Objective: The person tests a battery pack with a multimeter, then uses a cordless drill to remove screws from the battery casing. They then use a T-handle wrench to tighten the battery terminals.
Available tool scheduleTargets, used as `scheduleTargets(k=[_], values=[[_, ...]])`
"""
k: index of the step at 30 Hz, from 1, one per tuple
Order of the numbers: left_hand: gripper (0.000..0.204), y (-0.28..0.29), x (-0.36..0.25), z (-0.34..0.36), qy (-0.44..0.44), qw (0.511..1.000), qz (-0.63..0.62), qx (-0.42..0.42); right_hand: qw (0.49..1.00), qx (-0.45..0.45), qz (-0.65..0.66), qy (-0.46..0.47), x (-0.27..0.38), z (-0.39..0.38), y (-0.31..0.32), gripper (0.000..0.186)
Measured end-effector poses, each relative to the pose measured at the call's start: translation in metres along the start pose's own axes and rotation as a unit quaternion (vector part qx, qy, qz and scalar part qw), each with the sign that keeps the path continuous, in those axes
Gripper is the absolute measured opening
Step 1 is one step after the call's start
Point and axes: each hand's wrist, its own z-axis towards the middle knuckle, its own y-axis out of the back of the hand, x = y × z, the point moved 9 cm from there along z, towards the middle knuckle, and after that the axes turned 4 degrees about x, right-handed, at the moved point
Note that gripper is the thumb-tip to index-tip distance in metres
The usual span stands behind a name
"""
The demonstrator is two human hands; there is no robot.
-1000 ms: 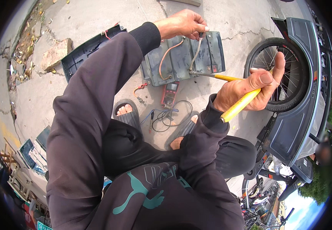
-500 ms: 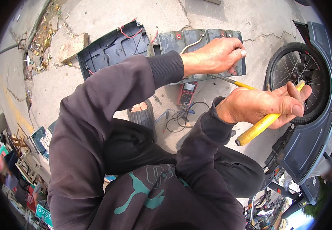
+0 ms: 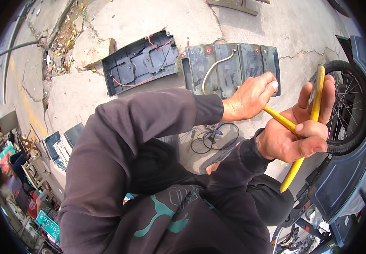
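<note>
Fingers of my right hand (image 3: 291,137) now close around the long yellow-handled pliers (image 3: 305,127), raised higher than before, while my left hand (image 3: 250,97) stays gripping their tip over the grey battery pack (image 3: 229,67).

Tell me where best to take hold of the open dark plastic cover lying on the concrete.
Grip the dark plastic cover by its raised rim on the long edge nearest the person, coming from above. It lies flat, hollow side up, so the rim gives purchase; red wires run inside, so keep fingers off the interior.
</note>
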Motion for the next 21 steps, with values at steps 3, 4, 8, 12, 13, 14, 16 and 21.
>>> scheduleTargets(k=[3,4,8,12,13,14,16,21], values=[[0.03,0.008,-0.002,-0.002,-0.056,0.998,0.014,-0.037,0.918,0.22,0.325,-0.065,-0.021,0.001,-0.015,0.048],[0.03,0.0,0.003,0.002,-0.037,0.997,0.046,0.044,0.864,0.289,0.404,-0.079,-0.023,0.002,-0.021,0.049],[0.026,0.008,-0.001,0.013,-0.043,0.999,0.017,-0.027,0.873,0.177,0.367,-0.267,-0.057,0.008,-0.007,0.07],[0.03,0.011,-0.001,0.019,0.0,1.0,-0.011,-0.009,0.908,-0.094,0.155,-0.377,-0.066,0.015,0.014,0.035],[0.031,0.007,-0.003,0.02,0.026,0.999,0.013,0.023,0.887,-0.141,0.151,-0.412,-0.066,0.011,0.026,0.029],[0.031,0.009,-0.004,0.025,0.005,0.999,0.01,0.032,0.87,-0.027,0.167,-0.463,-0.059,0.011,0.01,0.024],[0.029,0.027,-0.002,0.038,-0.001,1.0,0.004,0.028,0.816,0.169,0.142,-0.535,-0.038,0.006,-0.014,0.027],[0.027,0.067,0.015,0.046,0.112,0.991,0.014,0.066,0.585,0.642,-0.345,-0.355,0.017,0.037,-0.02,0.034]])
